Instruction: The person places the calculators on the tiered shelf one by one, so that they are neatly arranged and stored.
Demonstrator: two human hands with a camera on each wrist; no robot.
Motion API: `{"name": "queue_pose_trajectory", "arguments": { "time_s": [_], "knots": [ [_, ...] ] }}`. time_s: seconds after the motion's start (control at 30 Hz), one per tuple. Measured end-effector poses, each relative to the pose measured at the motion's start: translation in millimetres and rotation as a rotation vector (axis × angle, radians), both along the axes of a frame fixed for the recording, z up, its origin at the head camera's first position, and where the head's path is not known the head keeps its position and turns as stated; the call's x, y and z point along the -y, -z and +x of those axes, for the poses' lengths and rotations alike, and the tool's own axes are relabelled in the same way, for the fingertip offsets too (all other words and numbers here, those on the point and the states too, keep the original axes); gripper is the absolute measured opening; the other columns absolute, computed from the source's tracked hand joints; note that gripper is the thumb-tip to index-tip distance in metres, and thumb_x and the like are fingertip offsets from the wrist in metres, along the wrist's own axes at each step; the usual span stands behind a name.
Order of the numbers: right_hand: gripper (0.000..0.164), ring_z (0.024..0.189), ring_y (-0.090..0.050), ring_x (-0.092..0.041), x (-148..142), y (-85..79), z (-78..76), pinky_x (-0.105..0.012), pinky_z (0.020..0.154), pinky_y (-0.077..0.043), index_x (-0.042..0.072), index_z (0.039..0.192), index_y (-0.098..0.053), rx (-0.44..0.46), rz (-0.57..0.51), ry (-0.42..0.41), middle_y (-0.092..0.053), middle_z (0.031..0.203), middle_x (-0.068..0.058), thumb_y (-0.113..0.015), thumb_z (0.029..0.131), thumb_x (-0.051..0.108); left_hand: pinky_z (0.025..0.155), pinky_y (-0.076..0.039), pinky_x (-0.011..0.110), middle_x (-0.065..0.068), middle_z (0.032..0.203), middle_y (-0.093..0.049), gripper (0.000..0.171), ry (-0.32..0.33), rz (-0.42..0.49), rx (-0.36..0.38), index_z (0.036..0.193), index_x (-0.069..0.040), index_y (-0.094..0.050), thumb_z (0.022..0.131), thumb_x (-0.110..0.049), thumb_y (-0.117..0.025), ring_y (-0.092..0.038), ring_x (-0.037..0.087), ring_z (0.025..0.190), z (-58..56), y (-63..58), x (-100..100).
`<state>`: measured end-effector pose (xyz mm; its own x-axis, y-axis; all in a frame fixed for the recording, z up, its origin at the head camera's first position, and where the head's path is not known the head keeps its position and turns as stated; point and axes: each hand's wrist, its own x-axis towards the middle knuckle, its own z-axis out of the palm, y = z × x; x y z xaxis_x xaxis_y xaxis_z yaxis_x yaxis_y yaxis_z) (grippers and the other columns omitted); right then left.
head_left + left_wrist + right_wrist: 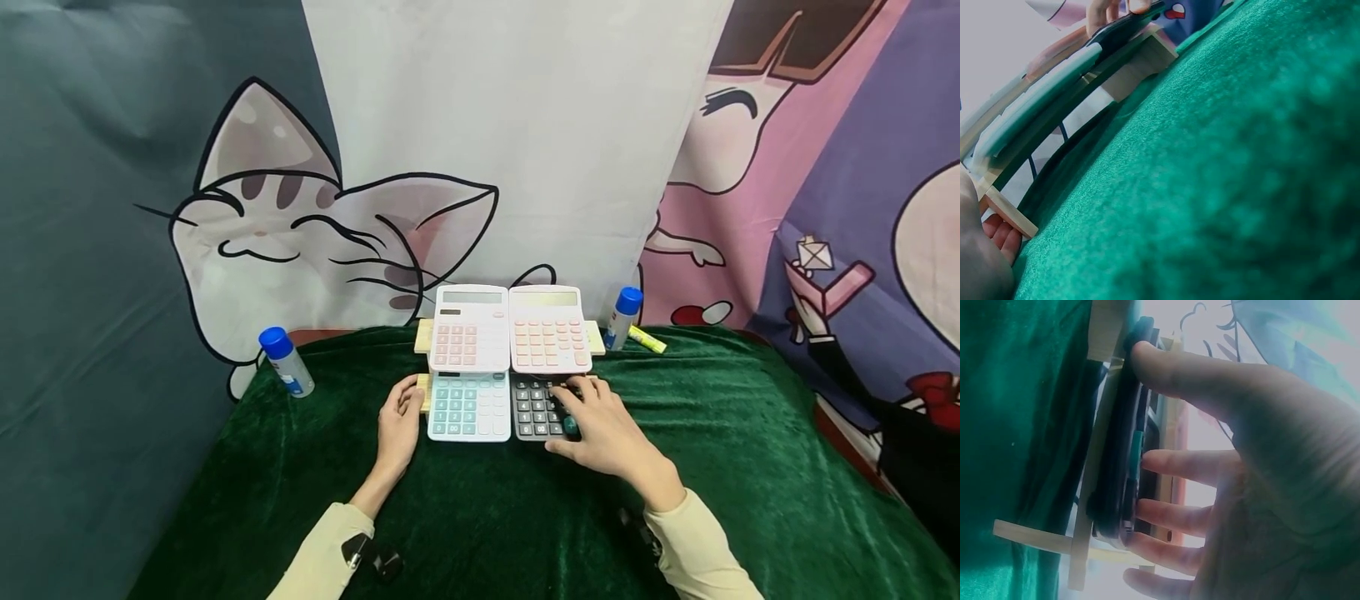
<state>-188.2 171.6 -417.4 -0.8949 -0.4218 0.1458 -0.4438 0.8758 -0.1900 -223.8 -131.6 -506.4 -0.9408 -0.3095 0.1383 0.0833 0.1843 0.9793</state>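
Note:
A pale wooden stand carries calculators in two rows. A white one with pink keys and a white one with orange-pink keys fill the upper row. Below are a mint-green calculator and a black calculator. At the lower left end, my left hand grips the stand's wooden leg, fingers behind it. My right hand spans the black calculator from the right, thumb at its near edge. In the right wrist view, its fingertips touch the black calculator's body.
A blue-capped bottle stands at the left, and another blue-capped bottle is right of the stand. Beside that lies a yellow-green tube. Green velvet cloth covers the table; a printed cartoon backdrop hangs behind.

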Motion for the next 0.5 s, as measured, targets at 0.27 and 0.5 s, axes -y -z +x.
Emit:
{"name": "queue_pose_trajectory", "arguments": {
  "time_s": [0.27, 0.5],
  "knots": [
    [0.069, 0.120, -0.033, -0.029, -2.0, -6.3, 3.6, -0.052, 0.095, -0.031, 0.021, 0.131, -0.044, 0.050, -0.033, 0.016, -0.038, 0.133, -0.010, -0.061, 0.075, 0.056, 0.080, -0.042, 0.018, 0.001, 0.108, -0.060, 0.032, 0.023, 0.001, 0.005, 0.120, -0.021, -0.053, 0.091, -0.034, -0.050, -0.056, 0.011, 0.095, -3.1, 1.4, -2.8],
    [0.058, 0.116, -0.037, -0.019, -8.3, -14.5, 0.2, -0.047, 0.095, -0.033, 0.021, 0.125, -0.050, 0.062, -0.193, -0.011, -0.044, 0.128, -0.001, -0.055, 0.080, 0.056, 0.087, -0.040, 0.032, 0.003, 0.112, -0.056, 0.036, 0.011, 0.012, 0.012, 0.122, -0.019, -0.051, 0.091, -0.037, -0.049, -0.054, 0.015, 0.099, -3.1, -1.7, 7.6]
  ]
}}
